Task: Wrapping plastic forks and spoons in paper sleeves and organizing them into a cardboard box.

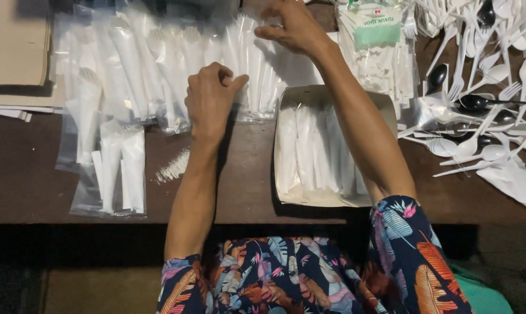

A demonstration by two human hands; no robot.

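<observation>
Curled fingers on clear packets

A dark brown wooden counter under soft light; below its front edge, shadowed dark floor.

**Packets at the back, tray in the middle, loose cutlery to the right**

On the table, a row of bagged cutlery packets runs along the far side. The left hand rests on this row; the right hand is raised over its right end. Nearer than the row, between the forearms, sits a paper tray with wrapped pieces in it. Left of the tray lie a small heap of toothpicks and, further left, two more packets. Loose spoons and forks spread right of the tray. Flat cardboard lies at far left.
</observation>
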